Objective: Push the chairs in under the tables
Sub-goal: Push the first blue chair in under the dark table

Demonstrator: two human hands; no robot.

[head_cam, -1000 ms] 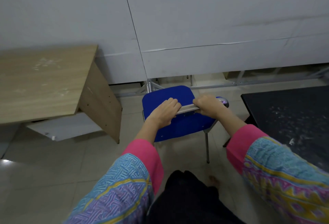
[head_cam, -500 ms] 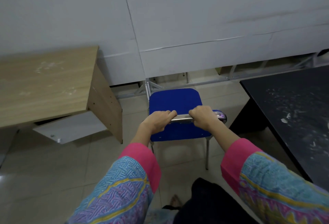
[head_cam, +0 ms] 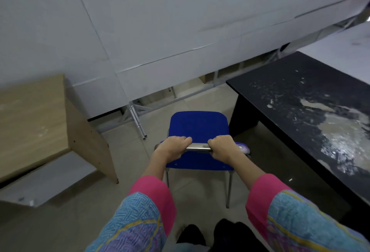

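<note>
Both hands are curled tight around the shiny metal top bar point(head_cam: 198, 147) of the blue padded chair with thin metal legs point(head_cam: 198, 125), the left hand point(head_cam: 171, 147) near the bar's left end and the right hand point(head_cam: 222, 147) near its right end. The chair stands on the pale tiled floor point(head_cam: 66, 221) between two tables, not under either. The light wooden table point(head_cam: 30, 119) is well to its left, and the black table with white dusty marks point(head_cam: 312, 115) is just beside it on the right.

Both arms out forward; left hand point(head_cam: 172, 148) and right hand point(head_cam: 222, 148) fisted side by side, knuckles up, around chair bar point(head_cam: 198, 147).
</note>
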